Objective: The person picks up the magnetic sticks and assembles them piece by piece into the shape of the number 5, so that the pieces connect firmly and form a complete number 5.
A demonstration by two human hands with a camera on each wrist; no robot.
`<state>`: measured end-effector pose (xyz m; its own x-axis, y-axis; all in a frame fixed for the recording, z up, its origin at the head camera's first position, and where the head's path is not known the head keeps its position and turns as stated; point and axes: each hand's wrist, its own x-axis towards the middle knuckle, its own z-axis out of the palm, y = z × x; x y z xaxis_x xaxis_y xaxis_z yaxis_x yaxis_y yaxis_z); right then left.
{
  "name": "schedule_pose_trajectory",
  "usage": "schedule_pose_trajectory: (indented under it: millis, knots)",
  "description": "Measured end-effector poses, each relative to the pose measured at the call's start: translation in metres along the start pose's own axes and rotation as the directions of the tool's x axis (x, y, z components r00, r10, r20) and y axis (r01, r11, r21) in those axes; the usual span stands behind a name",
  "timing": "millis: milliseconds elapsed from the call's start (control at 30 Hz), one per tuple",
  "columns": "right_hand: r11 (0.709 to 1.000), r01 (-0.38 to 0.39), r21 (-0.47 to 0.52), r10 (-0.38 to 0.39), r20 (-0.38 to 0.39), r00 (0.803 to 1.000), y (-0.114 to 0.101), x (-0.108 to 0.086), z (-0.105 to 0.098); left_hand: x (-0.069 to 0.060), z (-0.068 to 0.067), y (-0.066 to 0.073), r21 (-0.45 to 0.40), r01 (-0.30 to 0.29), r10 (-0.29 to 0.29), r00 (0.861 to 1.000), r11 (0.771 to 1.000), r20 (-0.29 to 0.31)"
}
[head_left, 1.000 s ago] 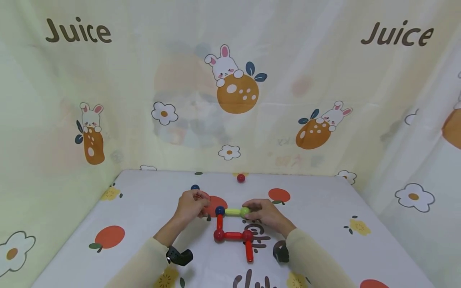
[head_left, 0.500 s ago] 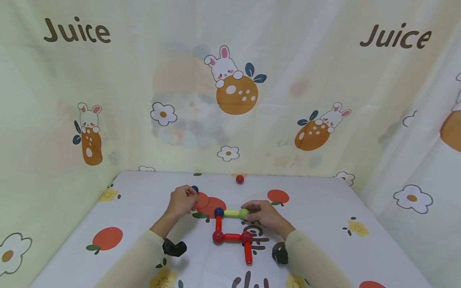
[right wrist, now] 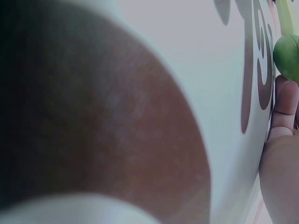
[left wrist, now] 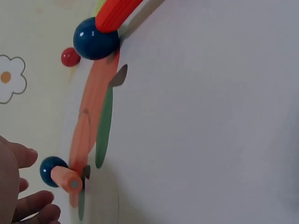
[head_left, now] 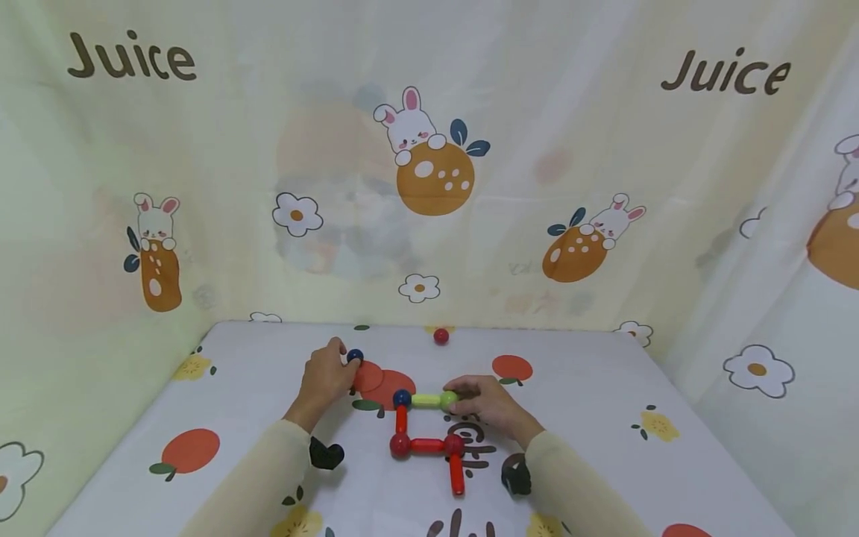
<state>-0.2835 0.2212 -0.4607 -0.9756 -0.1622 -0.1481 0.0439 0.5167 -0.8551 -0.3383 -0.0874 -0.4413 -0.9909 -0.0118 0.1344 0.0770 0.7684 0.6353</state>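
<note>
In the head view, my left hand [head_left: 326, 379] reaches beside a loose blue ball [head_left: 355, 356] at the back left. The left wrist view has an orange-red rod [left wrist: 67, 179] against that ball, its end facing the camera; my fingers [left wrist: 37, 205] lie spread close by, without visibly gripping. My right hand [head_left: 493, 406] pinches a green ball [head_left: 448, 401]. A yellow-green rod [head_left: 426, 400] links it to a second blue ball [head_left: 403, 399]. From there, red rods [head_left: 426, 446] and two red balls [head_left: 400, 445] form an angular chain, with one rod pointing toward me.
A loose red ball [head_left: 441, 336] lies near the back of the table. The table [head_left: 570, 418] has a white cloth printed with fruit and lettering. A printed curtain [head_left: 322, 149] hangs behind it and at both sides.
My left hand has moved left and back, away from the chain to the loose blue ball. The right hand has stayed at the green ball. The whole head view has shifted slightly.
</note>
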Motion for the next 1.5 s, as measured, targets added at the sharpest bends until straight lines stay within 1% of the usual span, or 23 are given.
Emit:
schedule_pose_trajectory:
  millis: [167, 267, 433, 533, 633, 667, 833, 1067, 1167, 1300, 1500]
  knots:
    - [1.0, 0.006, 0.016, -0.007, 0.015, 1.0, 0.0, -0.001, 0.001, 0.005, 0.003, -0.006, 0.024, 0.064, -0.065, 0.998, 0.998, 0.017]
    - [1.0, 0.013, 0.022, -0.014, 0.021, 1.0, 0.002, 0.0, 0.0, 0.008, 0.006, -0.008, 0.061, 0.065, -0.067, 0.997, 0.996, 0.027]
    - [0.999, 0.024, 0.021, -0.025, 0.021, 0.999, 0.004, 0.0, -0.001, 0.015, 0.012, -0.006, 0.165, 0.003, -0.014, 0.998, 0.986, 0.062]
    - [0.999, 0.026, 0.026, -0.027, 0.021, 0.999, 0.004, 0.0, -0.001, 0.018, 0.013, -0.004, 0.238, -0.047, 0.028, 0.996, 0.97, 0.084]
    - [0.999, 0.027, 0.027, -0.028, 0.021, 0.999, 0.004, 0.001, -0.001, 0.021, 0.015, -0.003, 0.288, -0.082, 0.056, 0.994, 0.954, 0.098]
    - [0.999, 0.028, 0.023, -0.029, 0.021, 0.999, 0.004, 0.001, -0.001, 0.021, 0.015, -0.003, 0.298, -0.085, 0.057, 0.993, 0.951, 0.103]
    - [0.999, 0.034, 0.004, -0.034, 0.021, 0.999, 0.004, 0.002, -0.001, 0.023, 0.017, -0.002, 0.303, -0.081, 0.05, 0.993, 0.949, 0.11]
    - [0.999, 0.044, 0.008, -0.045, 0.025, 0.999, 0.005, 0.002, 0.001, 0.025, 0.02, -0.002, 0.303, -0.1, 0.068, 0.991, 0.948, 0.114]
    - [0.999, 0.044, 0.005, -0.044, 0.022, 0.999, 0.003, 0.001, 0.001, 0.026, 0.022, -0.001, 0.28, -0.108, 0.077, 0.99, 0.954, 0.12]
    - [0.999, 0.043, 0.003, -0.043, 0.017, 0.999, 0.003, 0.001, -0.001, 0.027, 0.028, 0.0, 0.256, -0.13, 0.094, 0.985, 0.958, 0.147]
    - [0.999, 0.037, 0.002, -0.037, 0.016, 0.999, 0.006, 0.001, -0.003, 0.027, 0.034, -0.001, 0.276, -0.181, 0.139, 0.977, 0.944, 0.163]
